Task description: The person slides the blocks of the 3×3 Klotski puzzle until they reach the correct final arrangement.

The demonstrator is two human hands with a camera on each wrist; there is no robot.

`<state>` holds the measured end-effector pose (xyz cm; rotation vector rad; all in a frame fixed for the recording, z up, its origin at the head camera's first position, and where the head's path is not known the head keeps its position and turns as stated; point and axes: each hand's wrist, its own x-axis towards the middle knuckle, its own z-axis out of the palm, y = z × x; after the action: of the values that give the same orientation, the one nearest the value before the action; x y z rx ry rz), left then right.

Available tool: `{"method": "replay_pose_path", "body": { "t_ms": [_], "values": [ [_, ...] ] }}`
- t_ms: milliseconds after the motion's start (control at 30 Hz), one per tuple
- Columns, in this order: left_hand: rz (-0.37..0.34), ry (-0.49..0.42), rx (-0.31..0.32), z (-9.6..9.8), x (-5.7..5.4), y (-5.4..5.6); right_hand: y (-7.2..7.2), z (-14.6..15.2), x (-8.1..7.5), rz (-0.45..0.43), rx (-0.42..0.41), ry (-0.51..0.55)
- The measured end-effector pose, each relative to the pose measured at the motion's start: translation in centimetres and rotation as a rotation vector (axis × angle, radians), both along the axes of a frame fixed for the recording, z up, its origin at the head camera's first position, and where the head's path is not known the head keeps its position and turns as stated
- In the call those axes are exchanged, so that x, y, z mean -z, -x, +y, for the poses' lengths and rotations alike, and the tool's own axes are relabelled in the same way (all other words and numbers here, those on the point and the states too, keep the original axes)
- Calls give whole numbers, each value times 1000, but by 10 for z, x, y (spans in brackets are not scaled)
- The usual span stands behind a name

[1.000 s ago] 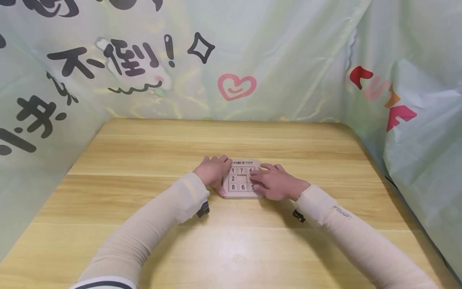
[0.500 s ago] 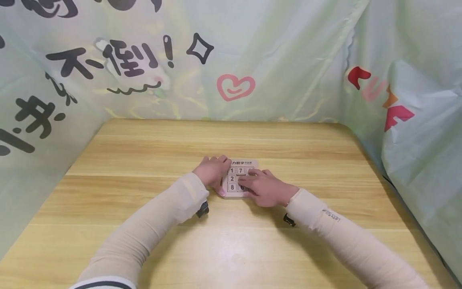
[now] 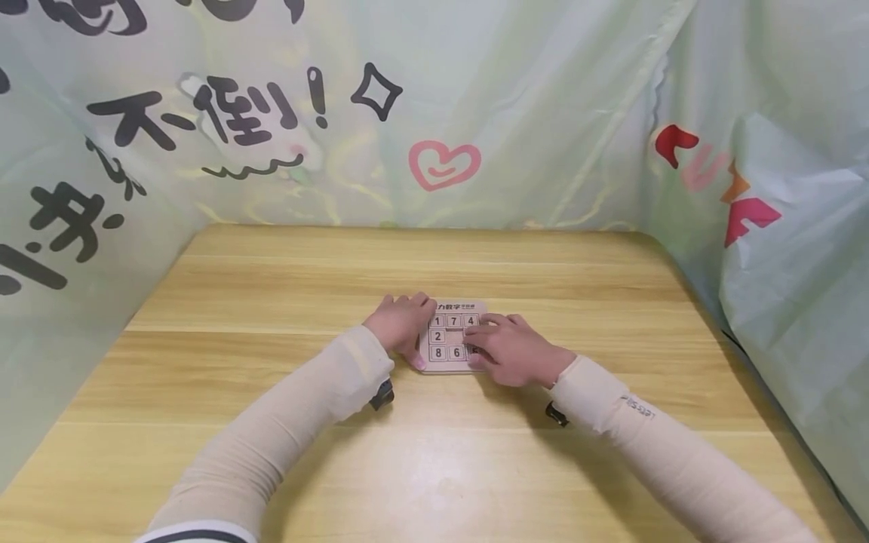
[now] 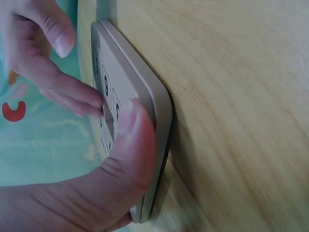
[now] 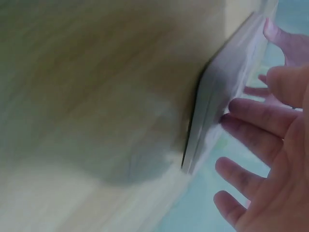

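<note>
A pale sliding number puzzle (image 3: 453, 336) lies flat on the wooden table in the head view, with 1, 7 and 4 along its top row. Its middle slot is vacant beside the 2, and the tiles at the right are partly covered. My left hand (image 3: 400, 323) grips the puzzle's left side, the thumb (image 4: 137, 140) bent over its near edge in the left wrist view. Over the right side hovers my right hand (image 3: 519, 351), palm down. In the right wrist view two extended fingers (image 5: 263, 116) reach the puzzle's face, while the other fingers and thumb stay off it.
The light wood table (image 3: 434, 460) extends around the puzzle on every side. A pale green curtain (image 3: 529, 113) with black lettering and a pink heart (image 3: 444, 164) rises behind it and along both sides. Small black devices sit under both wrists.
My right hand moved left across the tiles, then back right a little, uncovering the 4 and 6. My left hand and the puzzle have stayed in place.
</note>
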<state>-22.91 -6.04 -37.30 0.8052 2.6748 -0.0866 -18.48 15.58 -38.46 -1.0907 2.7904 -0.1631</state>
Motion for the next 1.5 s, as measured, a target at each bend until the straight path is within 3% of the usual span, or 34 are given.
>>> {"method": "replay_pose_path", "body": {
  "t_ms": [167,400,600,700,833,1033,1333,1500],
  "values": [
    [13,-1,0,-1,-1,0,1,5,-1,3,16,15],
    [18,9,12,0,1,-1,4,-3,6,-100,-40,36],
    [12,-5,4,2,1,-1,10,1,6,9,57,-25],
    [18,2,4,2,1,-1,11,4,4,-10,85,-49],
    [20,3,5,1,0,0,8,6,-1,-42,65,-50],
    [28,6,11,0,-1,1,5,4,-8,-11,17,-10],
    [23,-12,10,0,1,-1,17,-3,5,-24,14,-16],
    [15,-1,-1,1,1,0,21,2,3,-37,31,-27]
  ]
}}
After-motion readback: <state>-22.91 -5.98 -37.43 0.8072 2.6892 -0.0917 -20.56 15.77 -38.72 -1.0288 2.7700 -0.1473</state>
